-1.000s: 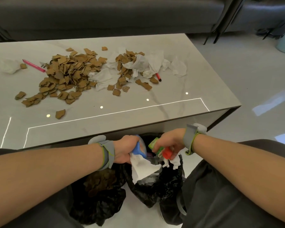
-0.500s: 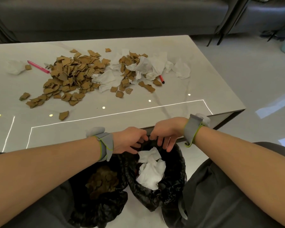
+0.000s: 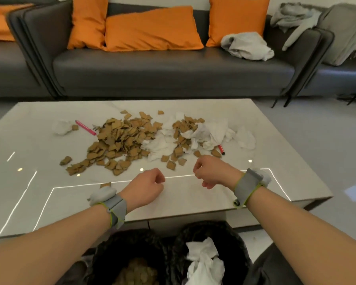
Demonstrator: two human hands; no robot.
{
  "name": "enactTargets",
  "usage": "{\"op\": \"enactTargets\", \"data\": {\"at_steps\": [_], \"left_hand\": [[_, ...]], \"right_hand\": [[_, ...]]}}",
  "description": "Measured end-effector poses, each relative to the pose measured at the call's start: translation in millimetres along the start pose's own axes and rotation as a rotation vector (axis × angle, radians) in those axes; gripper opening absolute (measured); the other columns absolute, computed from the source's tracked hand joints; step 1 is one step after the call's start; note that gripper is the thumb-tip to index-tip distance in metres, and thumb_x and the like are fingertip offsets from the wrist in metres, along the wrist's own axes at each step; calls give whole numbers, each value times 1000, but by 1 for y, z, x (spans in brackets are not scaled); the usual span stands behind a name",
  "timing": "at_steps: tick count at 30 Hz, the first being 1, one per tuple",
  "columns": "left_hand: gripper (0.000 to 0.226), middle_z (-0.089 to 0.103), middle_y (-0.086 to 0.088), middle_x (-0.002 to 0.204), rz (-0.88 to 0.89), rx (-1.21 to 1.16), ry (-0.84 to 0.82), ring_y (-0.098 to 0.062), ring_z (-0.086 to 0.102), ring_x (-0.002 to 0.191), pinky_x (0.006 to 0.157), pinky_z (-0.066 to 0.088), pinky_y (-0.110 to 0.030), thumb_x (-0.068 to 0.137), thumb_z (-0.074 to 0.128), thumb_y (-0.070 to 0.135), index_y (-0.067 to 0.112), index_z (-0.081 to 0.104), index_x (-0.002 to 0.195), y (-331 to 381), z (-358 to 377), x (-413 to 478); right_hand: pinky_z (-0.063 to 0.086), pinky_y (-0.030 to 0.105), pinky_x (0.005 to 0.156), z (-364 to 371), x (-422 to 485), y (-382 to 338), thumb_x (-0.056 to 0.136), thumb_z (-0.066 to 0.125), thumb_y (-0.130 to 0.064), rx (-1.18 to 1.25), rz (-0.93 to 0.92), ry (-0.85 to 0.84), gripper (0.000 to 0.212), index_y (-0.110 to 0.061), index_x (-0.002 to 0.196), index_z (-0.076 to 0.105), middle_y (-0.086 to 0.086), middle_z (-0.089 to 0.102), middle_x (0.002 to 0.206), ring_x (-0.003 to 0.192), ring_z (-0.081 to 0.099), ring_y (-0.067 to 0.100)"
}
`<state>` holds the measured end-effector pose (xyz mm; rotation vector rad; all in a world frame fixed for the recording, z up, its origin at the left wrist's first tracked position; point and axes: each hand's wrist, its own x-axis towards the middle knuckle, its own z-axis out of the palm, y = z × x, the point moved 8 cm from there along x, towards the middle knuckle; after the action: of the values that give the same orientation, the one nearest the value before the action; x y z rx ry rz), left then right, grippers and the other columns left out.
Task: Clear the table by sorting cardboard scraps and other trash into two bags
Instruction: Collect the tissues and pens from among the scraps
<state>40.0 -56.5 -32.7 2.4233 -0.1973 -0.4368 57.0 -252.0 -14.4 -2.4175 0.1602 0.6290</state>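
Observation:
A heap of brown cardboard scraps (image 3: 119, 140) lies mid-table on the pale table (image 3: 193, 200), mixed on its right with crumpled white tissues (image 3: 212, 132). A pink pen (image 3: 85, 127) lies left of the heap and a red pen (image 3: 221, 149) pokes out at the right. Below the table's near edge stand two black bags: the left bag (image 3: 130, 258) holds cardboard scraps, the right bag (image 3: 210, 254) holds white tissues. My left hand (image 3: 146, 187) and my right hand (image 3: 211, 171) hover over the table's near side, fingers curled, nothing in them.
A lone tissue wad (image 3: 61, 126) sits at the table's far left. A single scrap (image 3: 105, 184) lies by my left wrist. A dark sofa (image 3: 162, 66) with orange cushions and grey cloths stands behind the table. Pale floor lies to the right.
Both hands let go of the trash at the right bag, then rose from the bag's rim up over the table. The view tilted up, so the sofa now shows.

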Motion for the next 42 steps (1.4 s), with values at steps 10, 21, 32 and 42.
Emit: {"op": "enactTargets", "data": {"at_steps": [10, 21, 32, 42], "left_hand": [[42, 40, -3, 135, 91, 231, 107, -22, 37, 128, 102, 36, -28, 90, 53, 19, 18, 48, 131, 6, -10, 34], [46, 21, -4, 160, 14, 372, -1, -24, 16, 148, 117, 27, -40, 87, 51, 23, 24, 47, 133, -8, -13, 86], [46, 48, 0, 135, 29, 416, 38, -21, 38, 126, 107, 37, -33, 86, 46, 16, 15, 53, 132, -2, -18, 90], [22, 68, 5, 98, -79, -120, 350, -13, 64, 59, 58, 56, -26, 95, 54, 25, 28, 69, 109, -1, -68, 79]], "right_hand": [[51, 44, 88, -55, 61, 3, 89, 58, -29, -206, -126, 404, 56, -12, 138, 38, 16, 45, 130, 107, 57, 39], [48, 41, 91, -40, 106, 1, 91, 57, -44, -485, -264, 468, 64, -21, 146, 33, 4, 44, 144, 122, 48, 29], [44, 35, 75, -36, 107, 0, 92, 50, -28, -388, -269, 421, 22, -14, 82, 63, 4, 49, 91, 94, 51, 25], [37, 35, 56, -104, 87, 12, 70, 59, -36, 511, -159, 577, 41, 3, 72, 45, 6, 41, 68, 61, 42, 19]]}}
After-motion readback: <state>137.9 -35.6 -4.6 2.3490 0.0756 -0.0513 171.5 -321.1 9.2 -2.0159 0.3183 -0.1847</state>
